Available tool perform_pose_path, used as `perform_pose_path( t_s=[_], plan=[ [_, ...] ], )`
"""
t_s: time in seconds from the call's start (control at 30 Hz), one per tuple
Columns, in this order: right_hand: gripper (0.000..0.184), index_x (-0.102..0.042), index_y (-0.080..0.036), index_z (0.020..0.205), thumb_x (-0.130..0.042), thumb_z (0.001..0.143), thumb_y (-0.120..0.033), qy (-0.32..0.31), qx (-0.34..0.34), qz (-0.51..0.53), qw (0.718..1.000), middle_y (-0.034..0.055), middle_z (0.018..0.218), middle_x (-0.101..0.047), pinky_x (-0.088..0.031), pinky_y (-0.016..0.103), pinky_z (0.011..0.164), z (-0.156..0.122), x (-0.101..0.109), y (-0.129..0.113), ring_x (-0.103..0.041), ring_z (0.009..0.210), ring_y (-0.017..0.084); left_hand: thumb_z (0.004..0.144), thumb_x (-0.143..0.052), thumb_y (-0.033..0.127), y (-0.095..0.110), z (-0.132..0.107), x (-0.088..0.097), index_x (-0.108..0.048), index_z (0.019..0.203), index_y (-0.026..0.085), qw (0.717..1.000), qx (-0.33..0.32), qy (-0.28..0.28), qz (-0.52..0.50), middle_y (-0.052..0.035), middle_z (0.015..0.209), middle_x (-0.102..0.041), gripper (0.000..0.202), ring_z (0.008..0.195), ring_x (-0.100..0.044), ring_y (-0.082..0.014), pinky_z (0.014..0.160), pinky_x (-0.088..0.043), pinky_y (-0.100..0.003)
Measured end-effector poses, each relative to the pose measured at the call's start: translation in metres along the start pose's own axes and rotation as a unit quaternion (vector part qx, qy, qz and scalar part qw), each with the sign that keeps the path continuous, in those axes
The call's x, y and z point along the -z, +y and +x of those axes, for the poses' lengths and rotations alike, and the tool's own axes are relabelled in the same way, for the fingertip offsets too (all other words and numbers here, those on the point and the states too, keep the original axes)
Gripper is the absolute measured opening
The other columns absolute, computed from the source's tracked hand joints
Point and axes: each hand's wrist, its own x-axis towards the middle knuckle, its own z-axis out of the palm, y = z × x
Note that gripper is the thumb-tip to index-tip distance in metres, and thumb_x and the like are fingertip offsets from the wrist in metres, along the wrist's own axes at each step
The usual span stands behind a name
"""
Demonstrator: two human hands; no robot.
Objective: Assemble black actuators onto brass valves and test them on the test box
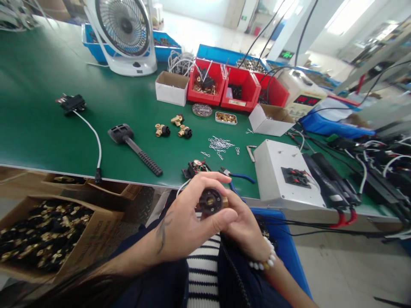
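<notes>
Between my two hands, just off the table's front edge, sits a round black fitting [211, 202] with screws around a brass-coloured centre. Fingers and thumb of my left hand [192, 218] curl around it. My right hand [242, 224] closes on it from the other side, its fingertips partly hidden. Behind my fingers lies a small black part with red wires [195, 167]. Blue-handled pliers [242, 176] rest beside it. Farther back are a pile of metal clips [220, 144] and several brass valves with black ends [185, 131].
A black mallet [136, 147] and a black connector with white cable [72, 104] lie to the left. Red bins [239, 90], a fan [126, 34] and a power supply [303, 94] stand behind. At right is a grey box [285, 175]; a carton of fittings [45, 235] is low left.
</notes>
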Motion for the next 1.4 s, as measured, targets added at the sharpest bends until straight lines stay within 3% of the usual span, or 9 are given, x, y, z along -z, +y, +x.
perform_pose_path(
  t_s=[0.13,0.37,0.5,0.63,0.73,0.83,1.0,1.2,1.4],
  plan=[
    [0.038,-0.065,-0.024,0.109,-0.080,0.081,-0.043,-0.007,-0.001,0.022,1.000,0.0035,0.105,-0.068,-0.058,0.031,0.083,0.002,-0.002,0.002,-0.066,0.095,0.020,0.087,-0.062,0.018,0.006,-0.002,-0.002,-0.058,0.087,0.020,0.999,0.046,0.012,-0.026,0.0007,0.116,-0.064,0.005,0.115,-0.057,-0.0125,0.099,-0.042,-0.022],
    [0.037,-0.064,-0.025,0.112,-0.082,0.079,-0.030,-0.021,-0.025,0.118,0.993,0.0004,0.093,-0.067,-0.058,0.029,0.078,0.002,-0.003,0.007,-0.066,0.080,0.015,0.101,-0.040,0.035,-0.009,0.016,0.011,-0.062,0.074,0.018,0.988,0.111,-0.005,-0.106,-0.0011,0.102,-0.069,0.039,0.095,-0.063,-0.0150,0.084,-0.050,-0.026],
    [0.038,-0.063,-0.027,0.116,-0.080,0.082,-0.033,0.007,0.009,0.140,0.990,0.0022,0.096,-0.070,-0.058,0.033,0.079,0.000,0.000,0.002,-0.068,0.077,0.016,0.103,-0.034,0.041,-0.028,0.037,0.024,-0.065,0.096,0.019,0.972,0.080,0.079,0.204,-0.0040,0.096,-0.068,0.039,0.090,-0.064,-0.0181,0.084,-0.049,-0.031],
    [0.036,-0.064,-0.028,0.119,-0.077,0.086,-0.032,0.016,0.038,0.178,0.983,0.0027,0.099,-0.071,-0.059,0.031,0.075,-0.003,0.000,-0.002,-0.068,0.075,0.014,0.098,-0.044,0.045,-0.041,0.047,0.015,-0.063,0.118,0.017,0.852,0.112,-0.009,0.512,-0.0143,0.114,-0.063,0.039,0.099,-0.062,-0.0287,0.083,-0.050,-0.038],
    [0.035,-0.064,-0.027,0.118,-0.077,0.086,-0.032,0.014,0.030,0.196,0.980,0.0034,0.100,-0.071,-0.060,0.030,0.073,-0.005,0.000,-0.005,-0.068,0.075,0.015,0.092,-0.057,0.046,-0.054,0.048,0.000,-0.054,0.133,0.010,0.824,0.121,-0.030,0.553,-0.0213,0.120,-0.060,0.055,0.104,-0.058,-0.0371,0.083,-0.050,-0.044],
    [0.035,-0.064,-0.026,0.116,-0.077,0.085,-0.036,0.018,0.016,0.187,0.982,0.0040,0.096,-0.072,-0.059,0.031,0.072,-0.008,0.000,-0.008,-0.069,0.072,0.016,0.091,-0.057,0.049,-0.069,0.050,0.000,-0.054,0.131,0.006,0.831,0.122,0.005,0.542,-0.0220,0.114,-0.062,0.059,0.105,-0.058,-0.0378,0.087,-0.049,-0.046],
    [0.036,-0.062,-0.024,0.112,-0.077,0.084,-0.041,0.042,-0.004,0.175,0.984,0.0047,0.092,-0.072,-0.058,0.031,0.067,-0.008,0.000,-0.004,-0.068,0.066,0.016,0.102,-0.033,0.042,-0.078,0.053,0.019,-0.058,0.120,0.013,0.856,0.117,0.046,0.502,-0.0122,0.109,-0.066,0.042,0.095,-0.064,-0.0235,0.086,-0.050,-0.034],
    [0.040,-0.063,-0.023,0.112,-0.080,0.080,-0.041,0.080,-0.025,0.184,0.979,0.0037,0.091,-0.071,-0.058,0.030,0.068,-0.002,0.000,0.001,-0.066,0.067,0.015,0.091,-0.057,0.051,-0.068,0.052,0.008,-0.052,0.138,0.015,0.871,0.114,0.015,0.478,-0.0215,0.134,-0.054,0.060,0.117,-0.054,-0.0377,0.098,-0.044,-0.049],
    [0.043,-0.063,-0.023,0.112,-0.081,0.079,-0.043,0.081,-0.030,0.175,0.981,0.0057,0.095,-0.071,-0.059,0.033,0.067,-0.006,0.000,-0.005,-0.066,0.067,0.017,0.085,-0.068,0.038,-0.076,0.053,0.014,-0.053,0.137,0.012,0.929,0.134,0.020,0.344,-0.0176,0.114,-0.063,0.059,0.110,-0.057,-0.0346,0.099,-0.044,-0.052]
  ],
)
